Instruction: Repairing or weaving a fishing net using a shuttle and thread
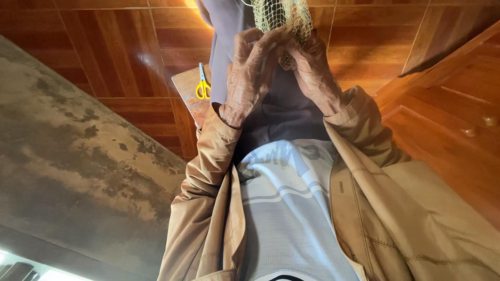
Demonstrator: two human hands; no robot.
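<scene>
Much of what we see is cut off: the yellowish net [281,15] runs out of the top edge, so we cannot tell its full size, and the grey cloth [229,31] behind it is cropped there too. The small dark part of the net gathered between the hands is too hidden by fingers to make out. Our tan jacket [416,208] and pale shirt [291,208] fill the lower middle and block everything below them.

At the left a stained grey concrete slab [67,171] slants across the view. The floor is glossy reddish-brown tile [114,52], and at the right stands a wooden cabinet [448,130] with round knobs. A small wooden board [188,93] juts out beside the left sleeve, with yellow-handled scissors [203,84] lying on it, well apart from the hands.

The left hand [250,73] and right hand [312,67] are held up close together, touching, fingers curled and pinching the lower end of the net between them.
</scene>
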